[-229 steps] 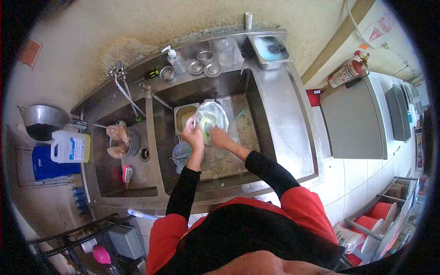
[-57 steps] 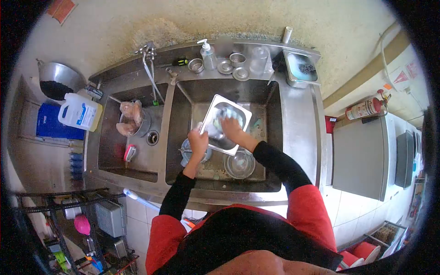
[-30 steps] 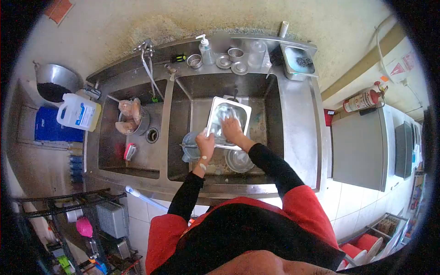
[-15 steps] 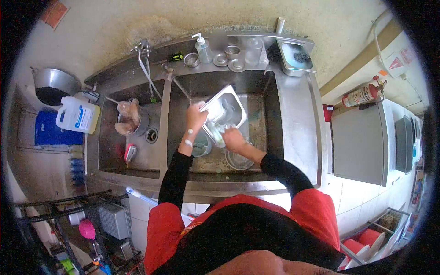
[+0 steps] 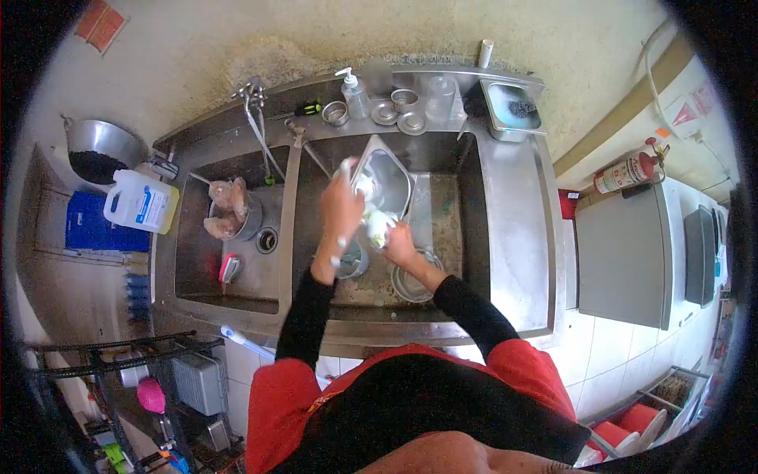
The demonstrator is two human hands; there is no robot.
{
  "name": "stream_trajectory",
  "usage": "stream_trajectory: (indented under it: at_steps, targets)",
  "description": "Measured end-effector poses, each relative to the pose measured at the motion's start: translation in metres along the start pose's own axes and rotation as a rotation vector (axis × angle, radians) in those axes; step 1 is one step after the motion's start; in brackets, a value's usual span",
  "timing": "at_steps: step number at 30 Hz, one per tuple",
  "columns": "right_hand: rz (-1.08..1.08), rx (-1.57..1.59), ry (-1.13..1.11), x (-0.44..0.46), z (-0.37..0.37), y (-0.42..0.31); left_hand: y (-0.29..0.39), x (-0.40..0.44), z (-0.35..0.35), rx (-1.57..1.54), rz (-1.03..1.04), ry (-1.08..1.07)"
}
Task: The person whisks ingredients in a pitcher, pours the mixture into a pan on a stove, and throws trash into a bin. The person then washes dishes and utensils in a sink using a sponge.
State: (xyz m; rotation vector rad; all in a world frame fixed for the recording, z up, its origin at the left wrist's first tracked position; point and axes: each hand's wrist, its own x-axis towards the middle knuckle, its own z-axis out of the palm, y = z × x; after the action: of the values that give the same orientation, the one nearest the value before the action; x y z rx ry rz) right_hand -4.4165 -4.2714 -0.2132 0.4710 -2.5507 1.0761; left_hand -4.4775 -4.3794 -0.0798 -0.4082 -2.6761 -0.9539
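My left hand grips the left edge of a rectangular stainless steel food pan, which is tilted over the large sink basin. White suds lie on this hand and wrist, and inside the pan. My right hand is closed around a foamy, white and pale green sponge at the pan's near end. Its exact shape is hidden by foam and fingers. Below my hands, a container of cloudy water and a round metal bowl stand in the basin.
The left basin holds a pot with bagged contents and a red-and-white brush. A faucet, a pump bottle and small metal cups line the back ledge. Another soapy pan stands at back right.
The pan has turned more upright, its far corner shifting left and up. My left hand has slid up along its edge. My right hand with the sponge has moved slightly left.
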Motion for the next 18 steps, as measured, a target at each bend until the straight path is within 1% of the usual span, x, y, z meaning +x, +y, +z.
stream_trajectory:
  at_steps: [1,2,3,4,5,7,8,9,10,11,12,13,14,15,16,17,18]
  targets:
    - [-0.007,-0.003,0.004,0.001,0.004,-0.006,0.009,-0.013,0.000,-0.074,0.012,0.228]
    - [0.067,0.083,0.100,0.000,0.011,-0.014,0.018,-0.026,0.007,-0.239,-0.143,0.270]
    - [0.144,0.172,0.191,-0.005,0.016,-0.020,0.005,-0.028,0.012,-0.236,-0.144,0.270]
    - [0.139,0.196,0.153,-0.010,0.016,-0.022,-0.018,-0.030,0.022,-0.183,-0.157,0.136]
    - [0.139,0.197,0.149,-0.015,0.018,-0.011,-0.018,-0.027,0.019,-0.210,-0.133,0.134]
    - [-0.193,-0.187,-0.292,-0.028,0.026,0.023,-0.021,-0.020,0.015,-0.233,-0.112,0.131]
    - [-0.251,-0.212,-0.414,-0.016,0.002,0.016,-0.028,-0.018,0.014,-0.111,-0.134,-0.005]
    - [-0.301,-0.336,-0.638,-0.005,-0.006,0.028,-0.034,-0.016,0.016,0.010,-0.156,-0.141]
    - [-0.346,-0.376,-0.609,0.003,-0.004,0.049,-0.045,-0.015,0.025,-0.007,-0.084,-0.182]
    - [-0.391,-0.415,-0.580,0.005,0.002,0.064,-0.054,-0.019,0.037,-0.007,-0.091,-0.185]
    - [-0.392,-0.411,-0.583,0.002,0.001,0.062,-0.058,-0.022,0.048,-0.013,-0.079,-0.205]
    - [-0.330,-0.467,-0.558,0.000,0.000,0.058,-0.062,-0.022,0.058,-0.017,-0.062,-0.223]
    - [-0.268,-0.524,-0.532,-0.003,-0.001,0.056,-0.055,-0.021,0.061,0.032,-0.082,-0.163]
    - [-0.187,-0.503,-0.631,-0.015,0.002,0.053,-0.056,-0.024,0.069,0.030,-0.080,-0.162]
    - [-0.105,-0.481,-0.731,-0.031,0.006,0.047,-0.060,-0.030,0.079,-0.001,-0.129,-0.146]
    - [-0.066,-0.352,-0.843,-0.043,-0.001,0.041,-0.063,-0.037,0.091,-0.033,-0.179,-0.132]
    - [-0.026,-0.221,-0.950,-0.055,-0.009,0.033,-0.064,-0.046,0.101,0.009,-0.305,-0.211]
